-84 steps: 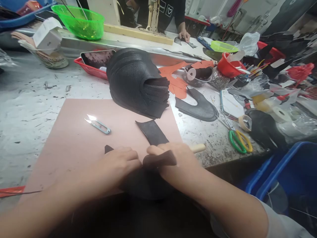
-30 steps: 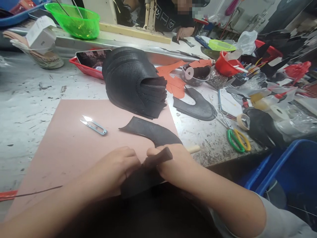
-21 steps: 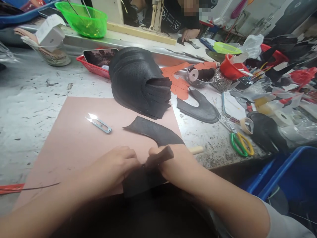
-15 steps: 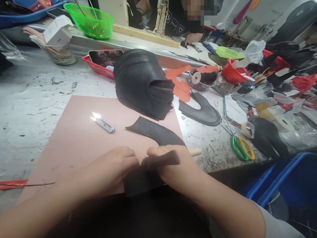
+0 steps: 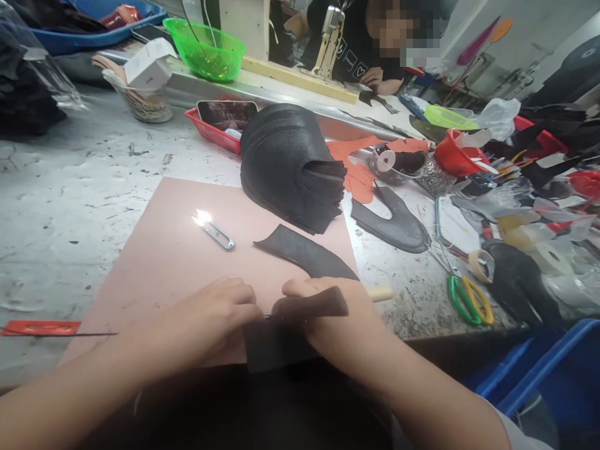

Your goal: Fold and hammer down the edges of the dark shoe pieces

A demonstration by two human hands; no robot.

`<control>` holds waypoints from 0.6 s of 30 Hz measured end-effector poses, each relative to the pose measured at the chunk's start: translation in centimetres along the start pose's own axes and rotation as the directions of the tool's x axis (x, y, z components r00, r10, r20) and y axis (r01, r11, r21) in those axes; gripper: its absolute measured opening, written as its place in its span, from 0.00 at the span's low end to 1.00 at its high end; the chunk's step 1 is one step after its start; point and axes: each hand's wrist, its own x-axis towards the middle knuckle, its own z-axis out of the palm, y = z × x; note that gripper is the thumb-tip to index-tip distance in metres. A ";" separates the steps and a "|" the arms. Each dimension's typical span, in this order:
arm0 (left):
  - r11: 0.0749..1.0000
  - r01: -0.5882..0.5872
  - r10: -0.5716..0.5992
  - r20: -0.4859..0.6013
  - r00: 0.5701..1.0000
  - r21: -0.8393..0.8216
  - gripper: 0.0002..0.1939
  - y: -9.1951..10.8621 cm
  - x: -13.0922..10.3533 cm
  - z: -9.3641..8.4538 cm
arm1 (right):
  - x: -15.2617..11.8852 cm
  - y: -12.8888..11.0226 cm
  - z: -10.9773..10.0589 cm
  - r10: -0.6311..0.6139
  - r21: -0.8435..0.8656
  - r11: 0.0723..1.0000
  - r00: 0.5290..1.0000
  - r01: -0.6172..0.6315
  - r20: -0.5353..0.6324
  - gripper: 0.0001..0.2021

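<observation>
tool hndl: smooth | blk pc: matt, leather-like | snips: shiny mtl | grn bowl: glossy plstc

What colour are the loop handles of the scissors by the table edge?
One green loop, one yellow loop; best seen in head view.

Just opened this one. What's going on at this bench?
A person's right hand holds a tool by its dark handle, over a black piece at the bench edge. The left hand is close beside; what its fingers grip is hidden. Snips lie on the pink sheet, near a stack of black pieces. Across the bench, a co-worker's hand is visible.
</observation>
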 end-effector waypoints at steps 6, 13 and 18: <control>0.999 -0.030 0.031 -0.029 0.999 0.021 0.17 -0.4 -0.8 0.0 | 0.7 -0.7 -0.1 0.016 -0.038 0.999 0.997 -0.013 0.079 0.07; 0.999 -0.023 0.025 -0.069 0.997 0.029 0.16 -0.4 -1.5 -0.1 | 1.2 -1.4 0.2 -0.012 -0.018 1.000 0.998 0.013 0.056 0.07; 1.000 -0.028 0.028 -0.108 0.994 0.006 0.16 -0.6 -2.2 0.1 | 1.4 -2.0 0.3 -0.087 -0.005 0.996 0.996 0.087 0.004 0.07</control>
